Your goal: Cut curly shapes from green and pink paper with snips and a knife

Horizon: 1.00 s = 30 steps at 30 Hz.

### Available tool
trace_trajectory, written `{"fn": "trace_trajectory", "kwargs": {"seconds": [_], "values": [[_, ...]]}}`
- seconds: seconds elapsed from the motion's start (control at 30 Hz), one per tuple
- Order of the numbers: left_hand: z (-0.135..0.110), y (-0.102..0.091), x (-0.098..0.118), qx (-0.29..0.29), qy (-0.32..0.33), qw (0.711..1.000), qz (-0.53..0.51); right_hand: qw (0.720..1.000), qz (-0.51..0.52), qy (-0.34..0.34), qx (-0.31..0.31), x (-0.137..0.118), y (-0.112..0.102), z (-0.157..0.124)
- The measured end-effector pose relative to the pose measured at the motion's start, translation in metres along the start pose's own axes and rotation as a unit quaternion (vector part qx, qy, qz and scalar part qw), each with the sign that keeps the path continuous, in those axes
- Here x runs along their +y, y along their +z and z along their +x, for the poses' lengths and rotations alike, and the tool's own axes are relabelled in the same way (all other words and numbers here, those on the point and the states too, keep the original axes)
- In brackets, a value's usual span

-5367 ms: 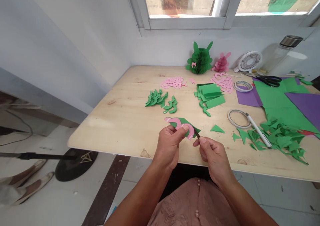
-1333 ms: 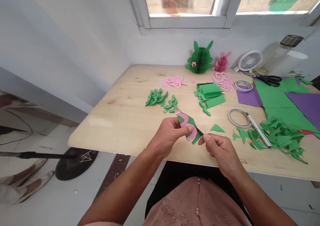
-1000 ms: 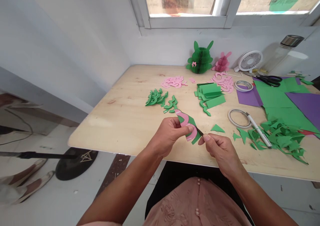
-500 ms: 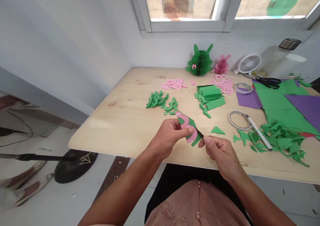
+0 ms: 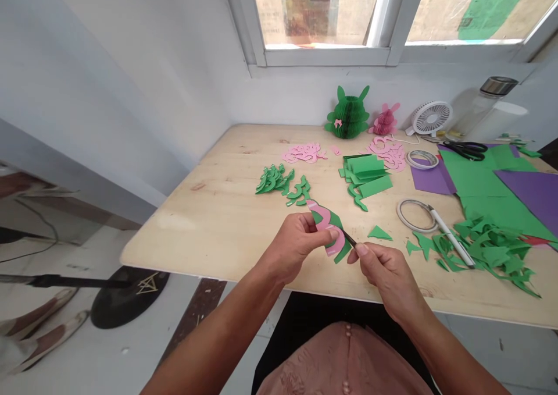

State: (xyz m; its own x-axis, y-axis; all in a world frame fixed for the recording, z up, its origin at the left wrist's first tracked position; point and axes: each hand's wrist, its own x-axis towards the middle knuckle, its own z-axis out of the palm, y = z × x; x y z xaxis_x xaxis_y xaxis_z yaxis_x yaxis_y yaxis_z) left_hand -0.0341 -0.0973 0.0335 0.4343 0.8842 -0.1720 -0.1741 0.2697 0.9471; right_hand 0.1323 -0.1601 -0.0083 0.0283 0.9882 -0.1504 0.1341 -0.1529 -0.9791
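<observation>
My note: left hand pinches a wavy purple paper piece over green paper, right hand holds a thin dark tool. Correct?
No: in the head view, the wavy paper piece is pink, not purple. The left hand does pinch it over green paper, and the right hand holds a thin dark tool.

The wavy cutout (image 5: 323, 214) before you, near the front edge of your tabletop (image 5: 209, 232), is pink with white marks; the paper (image 5: 337, 221) behind it is green, and the slim tool (image 5: 350, 239) is dark. The tabletop itself is pale beige with brownish knots. Along its back edge you have a green figure (image 5: 351, 116) with a pink bow (image 5: 338, 124), a pink figure (image 5: 384, 123) and a white fan (image 5: 432, 118). Toward its right edge you see purple sheets (image 5: 429, 178), a green sheet (image 5: 483, 182), black-handled scissors (image 5: 458, 148), a white pen (image 5: 452, 238) and green scraps (image 5: 492, 245). Your blouse (image 5: 322, 366) is dusty pink, flowered tone on tone.
</observation>
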Motion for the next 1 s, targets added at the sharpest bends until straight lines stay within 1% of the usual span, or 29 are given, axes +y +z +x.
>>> {"fn": "trace_trajectory", "kwargs": {"seconds": [0.1, 0.33, 0.63, 0.77, 1.0], "values": [[0.000, -0.001, -0.001, 0.003, 0.000, 1.000, 0.007, 1.000, -0.007, 0.000, -0.002, -0.001, -0.001, 0.000], [0.001, -0.004, 0.001, -0.025, -0.007, 0.999, 0.040, 0.999, -0.038, -0.014, -0.013, -0.009, -0.005, -0.001], [0.000, -0.005, 0.006, -0.031, -0.017, 0.997, 0.063, 0.998, -0.051, -0.018, -0.029, -0.009, -0.007, 0.000], [0.001, -0.005, 0.008, -0.038, -0.018, 0.997, 0.063, 0.998, -0.056, -0.022, -0.026, -0.012, -0.007, 0.000], [0.002, -0.004, 0.008, -0.031, -0.017, 0.998, 0.052, 0.998, -0.055, -0.026, -0.014, -0.012, -0.006, 0.001]]}}
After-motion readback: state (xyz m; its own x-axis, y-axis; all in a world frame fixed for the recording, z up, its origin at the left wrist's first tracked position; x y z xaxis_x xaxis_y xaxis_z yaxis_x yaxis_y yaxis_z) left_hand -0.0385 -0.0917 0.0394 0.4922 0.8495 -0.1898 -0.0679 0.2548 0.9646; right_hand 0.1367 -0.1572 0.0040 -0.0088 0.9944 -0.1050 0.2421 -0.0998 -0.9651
